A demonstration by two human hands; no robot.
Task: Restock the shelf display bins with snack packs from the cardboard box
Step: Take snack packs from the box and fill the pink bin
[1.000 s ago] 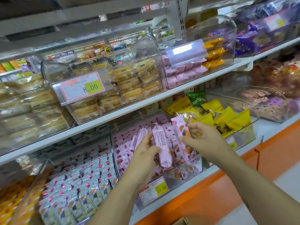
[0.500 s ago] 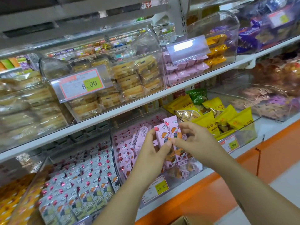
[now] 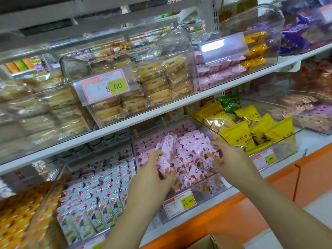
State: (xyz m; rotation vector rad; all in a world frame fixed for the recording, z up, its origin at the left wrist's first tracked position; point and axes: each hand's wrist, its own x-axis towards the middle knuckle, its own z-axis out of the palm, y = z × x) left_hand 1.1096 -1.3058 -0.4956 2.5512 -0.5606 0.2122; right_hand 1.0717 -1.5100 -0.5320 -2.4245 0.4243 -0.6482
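My left hand (image 3: 152, 177) grips a small bunch of pink snack packs (image 3: 166, 150) over the left part of the clear middle bin (image 3: 206, 187) on the lower shelf. One pack in the bunch stands upright with its printed back showing. My right hand (image 3: 229, 157) is down in the same bin, thumb and curled fingers around pink packs (image 3: 204, 155) that lie on the rows inside. A corner of the cardboard box (image 3: 212, 242) shows at the bottom edge, below my arms.
A yellow price tag reading 16.80 (image 3: 179, 202) hangs on the bin's front. A bin of white packs (image 3: 93, 200) sits to the left, yellow bags (image 3: 251, 130) to the right. The upper shelf (image 3: 161, 112) overhangs the bins and carries clear boxes of biscuits (image 3: 158, 81).
Both hands have dropped from above the bin down into it. My right hand carried its pink pack to the bin's right side; the left still holds its bunch.
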